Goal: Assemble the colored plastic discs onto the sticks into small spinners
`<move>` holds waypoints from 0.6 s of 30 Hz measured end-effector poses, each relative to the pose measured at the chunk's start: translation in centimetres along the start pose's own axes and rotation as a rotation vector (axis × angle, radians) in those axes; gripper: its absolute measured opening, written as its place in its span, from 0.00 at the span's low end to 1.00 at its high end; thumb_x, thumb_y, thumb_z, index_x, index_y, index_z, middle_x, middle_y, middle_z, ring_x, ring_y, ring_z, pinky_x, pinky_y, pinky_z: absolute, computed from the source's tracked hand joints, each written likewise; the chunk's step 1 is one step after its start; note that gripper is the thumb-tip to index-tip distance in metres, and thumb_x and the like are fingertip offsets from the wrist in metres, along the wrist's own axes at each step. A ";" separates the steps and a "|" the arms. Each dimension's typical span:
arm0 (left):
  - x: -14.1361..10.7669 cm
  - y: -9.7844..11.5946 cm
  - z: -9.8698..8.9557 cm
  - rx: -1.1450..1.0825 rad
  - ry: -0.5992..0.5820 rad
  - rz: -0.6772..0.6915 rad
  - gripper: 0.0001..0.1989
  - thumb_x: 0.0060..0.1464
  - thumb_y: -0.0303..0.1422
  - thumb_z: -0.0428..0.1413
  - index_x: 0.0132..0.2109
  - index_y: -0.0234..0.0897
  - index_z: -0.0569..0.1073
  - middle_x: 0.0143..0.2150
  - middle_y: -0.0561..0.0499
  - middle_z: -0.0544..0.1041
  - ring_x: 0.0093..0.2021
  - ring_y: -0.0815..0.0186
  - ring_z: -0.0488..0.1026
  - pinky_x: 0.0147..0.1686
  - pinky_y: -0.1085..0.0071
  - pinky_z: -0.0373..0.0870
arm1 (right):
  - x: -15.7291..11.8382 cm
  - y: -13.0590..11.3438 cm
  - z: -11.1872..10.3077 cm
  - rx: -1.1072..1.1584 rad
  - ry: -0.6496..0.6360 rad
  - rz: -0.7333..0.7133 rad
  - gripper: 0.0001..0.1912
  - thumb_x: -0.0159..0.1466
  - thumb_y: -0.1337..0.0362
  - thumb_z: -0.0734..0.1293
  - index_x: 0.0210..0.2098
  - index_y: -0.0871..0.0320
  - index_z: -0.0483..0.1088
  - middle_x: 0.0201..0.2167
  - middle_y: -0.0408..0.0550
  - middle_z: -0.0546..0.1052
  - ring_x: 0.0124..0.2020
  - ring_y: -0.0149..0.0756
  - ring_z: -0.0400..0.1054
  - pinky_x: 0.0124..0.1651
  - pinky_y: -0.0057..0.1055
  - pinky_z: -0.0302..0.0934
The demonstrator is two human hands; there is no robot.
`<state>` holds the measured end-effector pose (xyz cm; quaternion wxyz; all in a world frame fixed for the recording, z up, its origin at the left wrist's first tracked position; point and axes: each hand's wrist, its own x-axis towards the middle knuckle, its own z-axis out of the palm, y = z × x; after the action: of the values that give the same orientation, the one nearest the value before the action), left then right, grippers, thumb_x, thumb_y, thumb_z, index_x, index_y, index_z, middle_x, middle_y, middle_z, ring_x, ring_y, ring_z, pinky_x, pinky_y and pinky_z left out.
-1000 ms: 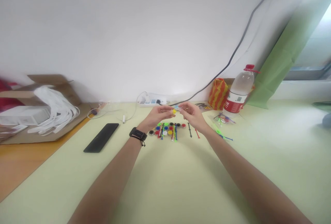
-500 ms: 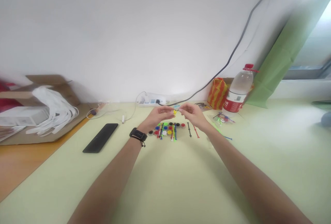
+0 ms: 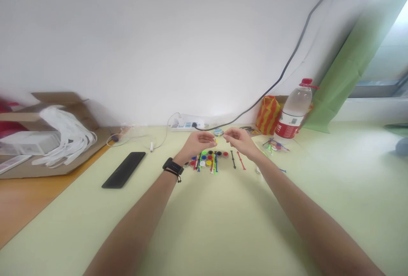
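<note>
The small piece is yellow, the tabletop pale green, the bag striped red and yellow.

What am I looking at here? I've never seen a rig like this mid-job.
There is no machine: these are a person's bare hands, seen by one head-worn camera looking forward and down. The left hand has a small yellow piece in its grip. The right hand is close by, fingertips together; whether they hold anything is too small to tell. On the pale green table lie colored round pieces, thin sticks and a flat black object. A bottle stands to the right.
</note>
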<state>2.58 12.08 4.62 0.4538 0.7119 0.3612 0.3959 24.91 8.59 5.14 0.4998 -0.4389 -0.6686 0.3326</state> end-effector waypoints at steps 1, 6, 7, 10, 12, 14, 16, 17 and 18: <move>0.0 0.0 0.0 0.023 -0.009 0.010 0.21 0.44 0.40 0.72 0.44 0.35 0.80 0.43 0.41 0.84 0.43 0.56 0.81 0.48 0.56 0.78 | 0.0 0.0 -0.1 0.001 0.000 0.003 0.18 0.60 0.48 0.71 0.35 0.58 0.75 0.27 0.46 0.75 0.26 0.33 0.66 0.28 0.30 0.64; -0.1 0.6 0.4 0.141 -0.047 0.074 0.18 0.47 0.38 0.70 0.44 0.35 0.80 0.45 0.42 0.83 0.41 0.59 0.80 0.47 0.59 0.78 | 0.0 -0.2 -0.4 -0.015 0.023 0.019 0.17 0.61 0.49 0.70 0.34 0.58 0.75 0.27 0.46 0.75 0.27 0.33 0.66 0.29 0.30 0.63; -0.1 0.7 0.5 0.156 -0.058 0.084 0.18 0.48 0.38 0.70 0.44 0.35 0.80 0.45 0.42 0.83 0.40 0.60 0.80 0.46 0.60 0.78 | 0.0 -0.1 -0.4 -0.018 0.024 0.018 0.16 0.61 0.50 0.70 0.34 0.58 0.75 0.28 0.46 0.75 0.27 0.33 0.66 0.29 0.30 0.63; -0.3 1.2 0.8 0.179 -0.084 0.108 0.17 0.48 0.37 0.69 0.44 0.35 0.80 0.46 0.42 0.83 0.39 0.60 0.79 0.44 0.61 0.79 | 0.0 -0.1 -0.4 -0.023 0.026 0.015 0.16 0.61 0.50 0.70 0.34 0.58 0.75 0.29 0.46 0.76 0.28 0.33 0.65 0.31 0.30 0.61; -0.4 1.3 0.9 0.179 -0.080 0.104 0.17 0.48 0.37 0.69 0.44 0.35 0.81 0.46 0.42 0.83 0.40 0.60 0.80 0.43 0.62 0.79 | 0.0 -0.1 -0.5 -0.041 0.033 0.010 0.17 0.61 0.49 0.70 0.34 0.58 0.75 0.29 0.46 0.76 0.29 0.34 0.66 0.32 0.30 0.61; -0.5 1.4 1.0 0.174 -0.068 0.089 0.17 0.47 0.38 0.69 0.44 0.36 0.81 0.45 0.42 0.83 0.40 0.59 0.81 0.42 0.62 0.80 | 0.1 -0.1 -0.5 -0.067 0.047 0.002 0.17 0.61 0.48 0.70 0.33 0.58 0.75 0.30 0.47 0.77 0.31 0.35 0.67 0.33 0.31 0.61; -0.5 1.4 1.1 0.165 -0.056 0.077 0.18 0.48 0.39 0.69 0.44 0.36 0.81 0.45 0.42 0.83 0.40 0.57 0.81 0.42 0.61 0.80 | 0.0 -0.1 -0.6 -0.088 0.057 0.010 0.18 0.61 0.47 0.70 0.33 0.58 0.75 0.30 0.48 0.77 0.31 0.36 0.67 0.33 0.31 0.61; -0.5 1.4 1.2 0.157 -0.052 0.073 0.18 0.48 0.40 0.69 0.44 0.36 0.80 0.44 0.42 0.83 0.40 0.57 0.82 0.42 0.61 0.80 | 0.0 -0.1 -0.7 -0.090 0.052 0.023 0.18 0.61 0.47 0.70 0.33 0.58 0.75 0.30 0.47 0.77 0.31 0.36 0.67 0.33 0.31 0.61; -0.5 1.4 1.2 0.147 -0.051 0.070 0.18 0.48 0.40 0.69 0.43 0.36 0.80 0.44 0.42 0.83 0.41 0.56 0.82 0.43 0.61 0.80 | -0.1 -0.2 -0.7 -0.086 0.038 0.039 0.19 0.61 0.47 0.70 0.33 0.57 0.75 0.29 0.47 0.77 0.30 0.35 0.67 0.32 0.31 0.61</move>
<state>3.65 10.74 5.42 0.3953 0.7653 0.3524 0.3659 25.56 8.43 5.44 0.4864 -0.4793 -0.6639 0.3049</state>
